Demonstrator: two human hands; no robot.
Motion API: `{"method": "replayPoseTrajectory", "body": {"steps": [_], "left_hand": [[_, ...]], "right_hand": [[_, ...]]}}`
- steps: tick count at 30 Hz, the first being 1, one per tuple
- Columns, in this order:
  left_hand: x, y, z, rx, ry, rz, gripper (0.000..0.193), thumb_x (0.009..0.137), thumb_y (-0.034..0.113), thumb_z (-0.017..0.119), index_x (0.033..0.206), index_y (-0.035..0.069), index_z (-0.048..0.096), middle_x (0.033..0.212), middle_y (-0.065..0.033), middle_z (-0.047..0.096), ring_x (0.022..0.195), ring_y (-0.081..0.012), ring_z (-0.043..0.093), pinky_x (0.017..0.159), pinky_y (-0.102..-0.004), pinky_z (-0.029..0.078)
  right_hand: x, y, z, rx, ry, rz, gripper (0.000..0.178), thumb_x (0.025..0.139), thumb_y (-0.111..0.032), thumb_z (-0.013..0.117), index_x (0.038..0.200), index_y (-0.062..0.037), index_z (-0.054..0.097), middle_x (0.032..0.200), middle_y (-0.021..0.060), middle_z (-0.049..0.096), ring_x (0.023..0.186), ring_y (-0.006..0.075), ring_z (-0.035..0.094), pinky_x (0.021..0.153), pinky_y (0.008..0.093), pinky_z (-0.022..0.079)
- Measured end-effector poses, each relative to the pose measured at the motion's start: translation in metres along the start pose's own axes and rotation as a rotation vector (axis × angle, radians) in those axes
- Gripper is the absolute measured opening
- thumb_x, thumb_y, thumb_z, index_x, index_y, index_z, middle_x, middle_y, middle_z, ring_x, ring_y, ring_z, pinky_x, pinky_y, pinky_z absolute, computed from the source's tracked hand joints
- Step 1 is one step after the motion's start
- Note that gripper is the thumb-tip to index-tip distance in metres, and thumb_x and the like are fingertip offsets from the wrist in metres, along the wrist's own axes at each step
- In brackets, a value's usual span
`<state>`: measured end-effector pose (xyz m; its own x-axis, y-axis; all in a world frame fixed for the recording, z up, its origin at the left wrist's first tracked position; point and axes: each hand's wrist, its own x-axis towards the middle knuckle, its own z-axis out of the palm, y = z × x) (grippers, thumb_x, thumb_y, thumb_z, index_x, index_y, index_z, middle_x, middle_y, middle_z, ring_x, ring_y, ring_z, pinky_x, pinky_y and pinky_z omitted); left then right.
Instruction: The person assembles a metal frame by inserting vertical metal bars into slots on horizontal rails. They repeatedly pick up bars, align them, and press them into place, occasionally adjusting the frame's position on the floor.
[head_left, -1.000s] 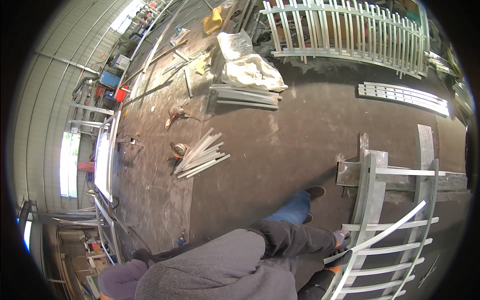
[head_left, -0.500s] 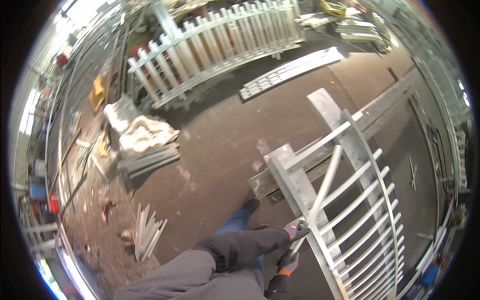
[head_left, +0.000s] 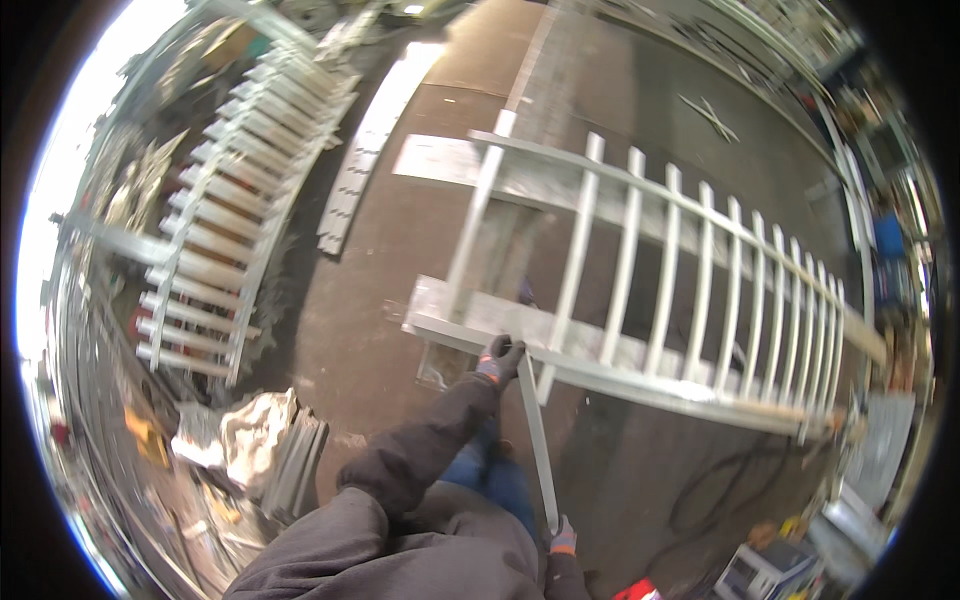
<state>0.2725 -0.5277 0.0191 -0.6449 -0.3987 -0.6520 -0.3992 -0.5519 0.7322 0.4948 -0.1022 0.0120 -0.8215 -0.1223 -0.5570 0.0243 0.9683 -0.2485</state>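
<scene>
While the left hand is closed on the upper end of a slim metal bar, right at the near rail of a slatted frame, the right hand grips its lower end. Between the gloved hands, the bar slants down and rightward, mostly outside the frame, over the dark floor.

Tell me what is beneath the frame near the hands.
Under the frame, two pale metal beams and one darker crossbeam show, with floor between its slats. What its rails and slats cover cannot be seen.
</scene>
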Motion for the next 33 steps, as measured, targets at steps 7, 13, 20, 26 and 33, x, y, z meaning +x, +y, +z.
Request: {"method": "replayPoseTrajectory", "body": {"steps": [7, 13, 20, 26, 33], "left_hand": [[-0.097, -0.069, 0.027, 0.375, -0.353, -0.177, 0.025, 0.091, 0.019, 0.067, 0.111, 0.006, 0.063, 0.101, -0.0031, 0.066, 0.095, -0.0163, 0.061, 0.082, -0.0344, 0.050], [-0.101, -0.093, 0.007, 0.635, -0.338, 0.042, 0.031, 0.090, 0.016, 0.067, 0.117, 0.002, 0.058, 0.102, -0.0071, 0.066, 0.096, -0.0185, 0.062, 0.082, -0.0363, 0.052], [-0.053, -0.066, -0.047, 0.671, -0.325, 0.158, 0.036, 0.088, 0.026, 0.070, 0.112, -0.001, 0.067, 0.099, -0.0140, 0.073, 0.090, -0.0197, 0.069, 0.077, -0.0322, 0.054], [-0.003, -0.050, -0.074, 1.185, -0.113, 0.133, 0.053, 0.082, 0.049, 0.066, 0.104, 0.001, 0.071, 0.090, -0.0143, 0.074, 0.085, -0.0242, 0.072, 0.075, -0.0352, 0.055], [0.028, -0.028, -0.096, 1.288, -0.369, 0.209, 0.044, 0.085, 0.043, 0.066, 0.102, 0.003, 0.072, 0.090, -0.0133, 0.073, 0.085, -0.0238, 0.070, 0.077, -0.0366, 0.053]], "right_hand": [[-0.019, -0.066, 0.017, 0.476, -0.169, 0.224, 0.056, 0.080, -0.041, 0.070, 0.122, -0.0043, 0.062, 0.113, 0.0240, 0.068, 0.109, 0.0417, 0.063, 0.094, 0.0436, 0.050], [-0.045, -0.108, 0.038, 0.923, -0.208, 0.381, 0.048, 0.083, -0.032, 0.068, 0.122, -0.0038, 0.063, 0.110, 0.0193, 0.071, 0.104, 0.0346, 0.068, 0.088, 0.0389, 0.053], [-0.025, -0.163, 0.103, 0.882, -0.044, 0.182, 0.042, 0.089, -0.018, 0.064, 0.130, -0.0070, 0.061, 0.114, 0.0181, 0.070, 0.107, 0.0348, 0.065, 0.093, 0.0407, 0.050], [-0.005, -0.244, 0.115, 0.770, -0.016, 0.125, 0.022, 0.093, -0.013, 0.056, 0.113, -0.0069, 0.064, 0.098, 0.0158, 0.073, 0.091, 0.0391, 0.069, 0.078, 0.0403, 0.054], [-0.014, -0.333, 0.122, 0.812, 0.088, 0.304, 0.028, 0.090, -0.029, 0.062, 0.104, -0.0055, 0.064, 0.086, 0.0199, 0.071, 0.084, 0.0379, 0.070, 0.071, 0.0435, 0.054]]}}
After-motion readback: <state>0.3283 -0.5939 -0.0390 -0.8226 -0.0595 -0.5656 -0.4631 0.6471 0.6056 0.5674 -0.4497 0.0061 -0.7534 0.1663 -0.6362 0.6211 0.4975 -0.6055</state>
